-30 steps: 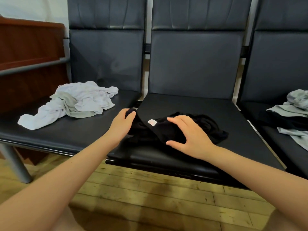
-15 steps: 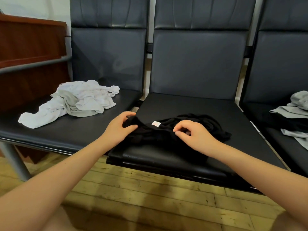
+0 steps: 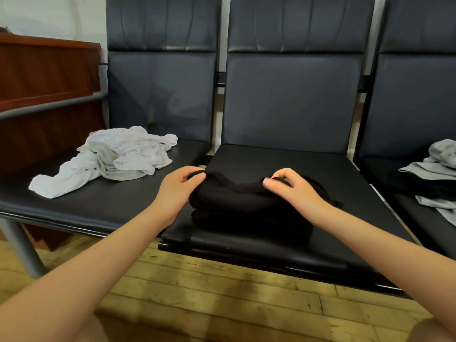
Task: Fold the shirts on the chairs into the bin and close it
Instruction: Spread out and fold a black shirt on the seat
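1. A black shirt lies bunched on the front half of the middle seat in a row of dark padded chairs, its fabric gathered into a thick, soft roll with more folds heaped beneath.

2. The person's left hand grips the shirt's left end, thumb on top and fingers curled round a rolled hem.

3. The right hand pinches the upper edge of the same shirt further right, fingertips curled over a narrow band of cloth. The two hands sit apart, with a sagging ridge of black fabric stretched between them.

4. The shirt's cloth looks matte and dense, nearly the same shade as the seat, so its lower outline is hard to make out. A loose tail of it trails off to the right behind the right wrist.

5. A crumpled white shirt sprawls across the left seat, one sleeve stretched toward the front left corner, a pale grey-green lining showing among its folds.

6. On the right seat, grey garments lie partly cut off by the frame edge, with dark cloth between them.

7. Worn wooden floorboards run beneath the chairs.
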